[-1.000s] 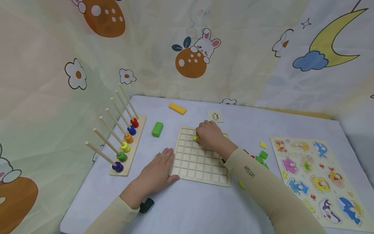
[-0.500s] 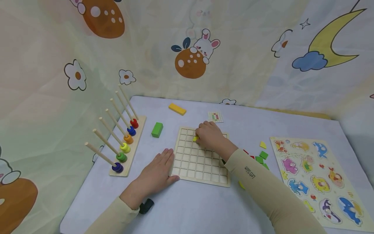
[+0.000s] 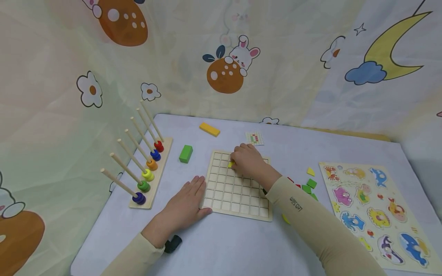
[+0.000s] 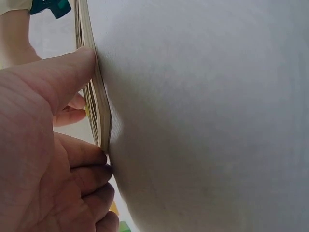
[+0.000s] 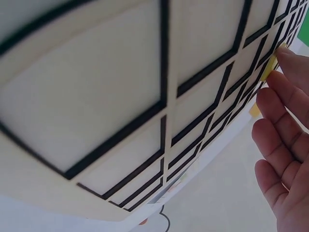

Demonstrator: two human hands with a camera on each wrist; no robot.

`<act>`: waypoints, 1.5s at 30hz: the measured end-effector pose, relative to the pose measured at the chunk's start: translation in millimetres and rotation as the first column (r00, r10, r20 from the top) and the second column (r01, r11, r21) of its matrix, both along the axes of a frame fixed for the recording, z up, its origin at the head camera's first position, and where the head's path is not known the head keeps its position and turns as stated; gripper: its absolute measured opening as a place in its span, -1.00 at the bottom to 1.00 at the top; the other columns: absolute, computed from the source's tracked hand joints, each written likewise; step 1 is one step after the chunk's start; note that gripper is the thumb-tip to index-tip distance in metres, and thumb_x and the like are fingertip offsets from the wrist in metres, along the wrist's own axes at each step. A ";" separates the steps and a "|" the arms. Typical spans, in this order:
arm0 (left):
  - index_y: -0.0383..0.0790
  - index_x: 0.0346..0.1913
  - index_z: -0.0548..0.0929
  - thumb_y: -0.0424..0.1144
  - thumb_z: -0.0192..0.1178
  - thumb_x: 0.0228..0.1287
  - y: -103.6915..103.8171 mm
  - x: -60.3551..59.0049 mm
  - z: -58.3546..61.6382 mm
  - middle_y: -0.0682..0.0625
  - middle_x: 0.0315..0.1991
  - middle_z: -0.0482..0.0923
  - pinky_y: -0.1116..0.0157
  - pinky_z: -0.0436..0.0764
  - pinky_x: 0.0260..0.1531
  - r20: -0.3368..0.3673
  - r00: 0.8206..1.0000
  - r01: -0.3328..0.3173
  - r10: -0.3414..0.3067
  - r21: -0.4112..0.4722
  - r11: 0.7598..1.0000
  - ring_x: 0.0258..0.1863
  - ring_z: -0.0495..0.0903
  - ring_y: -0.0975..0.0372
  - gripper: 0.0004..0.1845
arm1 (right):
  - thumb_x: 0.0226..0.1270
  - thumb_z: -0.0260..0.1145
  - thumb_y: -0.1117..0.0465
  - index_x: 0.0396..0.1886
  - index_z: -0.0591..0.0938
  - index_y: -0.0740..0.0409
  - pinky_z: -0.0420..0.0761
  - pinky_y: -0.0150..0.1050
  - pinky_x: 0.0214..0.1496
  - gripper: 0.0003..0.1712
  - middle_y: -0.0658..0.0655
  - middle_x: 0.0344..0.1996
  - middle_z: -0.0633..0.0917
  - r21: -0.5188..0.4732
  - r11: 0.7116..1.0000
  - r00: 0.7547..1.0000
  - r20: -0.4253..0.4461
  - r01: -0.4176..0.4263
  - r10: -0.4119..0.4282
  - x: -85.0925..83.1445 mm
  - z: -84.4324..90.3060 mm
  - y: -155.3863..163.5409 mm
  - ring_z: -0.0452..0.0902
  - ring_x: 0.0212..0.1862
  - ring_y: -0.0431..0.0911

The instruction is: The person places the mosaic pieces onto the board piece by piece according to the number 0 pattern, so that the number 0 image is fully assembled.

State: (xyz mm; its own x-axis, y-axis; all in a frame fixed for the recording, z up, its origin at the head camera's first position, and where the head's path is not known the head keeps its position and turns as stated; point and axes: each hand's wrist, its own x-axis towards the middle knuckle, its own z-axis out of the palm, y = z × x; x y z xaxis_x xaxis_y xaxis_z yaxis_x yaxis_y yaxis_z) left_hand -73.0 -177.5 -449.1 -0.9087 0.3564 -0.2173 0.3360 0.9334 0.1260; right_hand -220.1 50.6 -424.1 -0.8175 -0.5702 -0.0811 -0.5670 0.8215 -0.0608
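On a white-covered table holding two blocks and one seven-peg rack, a right hand pinches one yellow piece over one grid board, toward its far edge, while a left hand, fingers straight, touches its side. The pose matches half a second earlier; fingers obscure the piece's heading and long axis.

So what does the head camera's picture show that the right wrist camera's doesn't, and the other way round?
Only the head view: the peg stand with coloured rings, the animal puzzle board, the loose green pieces and the left hand at the grid board's edge.

Only the right wrist view: the palm side of the right hand, with its thumb plainly seen pinching the yellow piece against a finger.

Both: the grid board, the right hand and the yellow piece.
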 end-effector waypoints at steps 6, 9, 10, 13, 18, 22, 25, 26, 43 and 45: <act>-0.28 0.67 0.11 0.35 0.22 0.38 0.9 0.2 -0.9 -0.15 0.71 0.01 -0.04 0.11 0.68 -0.005 1.000 0.002 -0.002 -0.001 1.000 0.73 -0.04 -0.01 0.07 | 0.40 0.49 0.01 -0.18 0.80 -0.02 0.53 -0.03 0.22 -0.83 0.00 -0.13 0.73 0.009 1.000 1.000 0.001 0.011 -0.011 1.4 -0.8 0.3 0.53 -0.01 -0.02; -0.29 0.67 0.10 0.34 0.22 0.38 1.2 0.4 -1.3 -0.15 0.72 0.00 -0.04 0.11 0.68 -0.004 1.000 0.000 0.000 0.002 1.000 0.73 -0.04 -0.01 0.07 | 0.41 0.48 0.01 -0.15 0.81 -0.01 0.53 -0.01 0.24 -0.82 0.00 -0.11 0.73 0.000 1.000 1.000 0.011 0.010 -0.010 2.0 0.8 2.0 0.53 0.00 -0.02; -0.29 0.67 0.10 0.34 0.22 0.39 1.3 0.5 -1.4 -0.15 0.72 0.00 -0.04 0.11 0.68 -0.003 1.000 -0.001 0.001 0.003 1.000 0.73 -0.04 -0.01 0.07 | 0.42 0.47 0.02 -0.13 0.82 -0.01 0.53 0.00 0.26 -0.81 0.01 -0.10 0.74 -0.008 1.000 1.000 0.010 0.008 -0.008 2.5 1.8 3.2 0.53 0.00 -0.01; -0.28 0.67 0.09 0.35 0.21 0.39 1.4 0.5 -0.8 -0.15 0.72 -0.01 -0.03 0.10 0.68 0.002 1.000 -0.006 0.006 0.002 1.000 0.73 -0.05 -0.01 0.07 | 0.44 0.44 0.07 -0.06 0.83 -0.01 0.55 0.03 0.28 -0.81 0.02 -0.07 0.75 -0.035 0.999 1.000 -0.006 -0.001 0.000 3.3 5.6 8.7 0.55 0.01 0.00; -0.28 0.67 0.08 0.35 0.20 0.40 1.2 0.5 -0.4 -0.15 0.72 -0.04 -0.03 0.10 0.69 0.008 1.000 -0.010 0.010 0.003 1.000 0.73 -0.07 -0.01 0.06 | 0.42 0.46 0.12 -0.05 0.84 0.00 0.58 0.08 0.31 -0.82 0.05 -0.05 0.77 -0.080 0.997 0.999 -0.049 0.002 -0.006 5.5 16.2 20.8 0.58 0.03 0.03; -0.30 0.67 0.08 0.34 0.16 0.43 0.4 0.8 -0.5 -0.16 0.72 -0.05 -0.03 0.10 0.68 0.012 1.000 -0.006 0.006 0.011 1.000 0.73 -0.08 -0.01 0.04 | 0.40 0.48 0.07 -0.01 0.83 0.00 0.55 0.09 0.35 -0.76 0.04 -0.05 0.75 -0.086 0.996 0.998 -0.050 0.029 -0.033 7.0 22.8 29.7 0.58 0.07 0.03; -0.32 0.66 0.08 0.33 0.14 0.45 0.2 1.2 0.2 -0.17 0.72 -0.04 -0.04 0.10 0.68 0.011 1.000 0.000 0.000 0.018 1.000 0.73 -0.07 -0.02 0.03 | 0.42 0.47 0.05 0.05 0.81 0.01 0.51 0.10 0.41 -0.71 0.05 -0.02 0.73 -0.099 0.993 0.997 -0.046 0.058 -0.062 8.2 25.8 36.8 0.58 0.20 0.06; -0.32 0.66 0.09 0.33 0.15 0.45 0.2 1.4 0.5 -0.18 0.72 -0.04 -0.04 0.10 0.68 0.010 1.000 0.001 -0.001 0.022 1.000 0.73 -0.07 -0.02 0.03 | 0.42 0.47 0.04 0.07 0.81 0.02 0.50 0.10 0.41 -0.69 0.06 0.00 0.73 -0.108 0.992 0.996 -0.049 0.065 -0.070 8.8 26.9 39.9 0.58 0.22 0.06; -0.29 0.68 0.05 0.34 0.16 0.44 -1.0 1.2 -1.7 -0.14 0.73 -0.09 -0.02 0.07 0.69 0.019 1.000 -0.007 0.006 0.038 0.999 0.74 -0.11 0.03 0.05 | 0.42 0.47 0.05 0.11 0.78 0.07 0.52 0.12 0.28 -0.65 0.11 0.00 0.72 -0.222 0.956 0.972 -0.094 0.191 -0.216 17.0 52.5 103.8 0.53 0.13 0.11; -0.29 0.67 0.06 0.33 0.17 0.44 -1.1 1.1 -1.5 -0.14 0.73 -0.09 -0.03 0.08 0.69 0.019 1.000 -0.003 0.002 0.041 0.999 0.74 -0.11 0.02 0.04 | 0.42 0.46 0.06 0.10 0.78 0.08 0.52 0.14 0.26 -0.66 0.12 -0.01 0.72 -0.228 0.954 0.969 -0.102 0.196 -0.224 17.5 52.9 111.7 0.53 0.12 0.12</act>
State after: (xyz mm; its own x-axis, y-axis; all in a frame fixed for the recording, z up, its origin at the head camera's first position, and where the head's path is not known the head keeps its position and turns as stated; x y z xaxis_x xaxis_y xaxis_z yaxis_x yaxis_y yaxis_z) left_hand -71.8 -178.6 -450.6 -0.9056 0.3629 -0.2194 0.3306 0.9282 0.1707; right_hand -202.7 162.2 -371.2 -0.9163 -0.3770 0.1353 -0.3973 0.8982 -0.1880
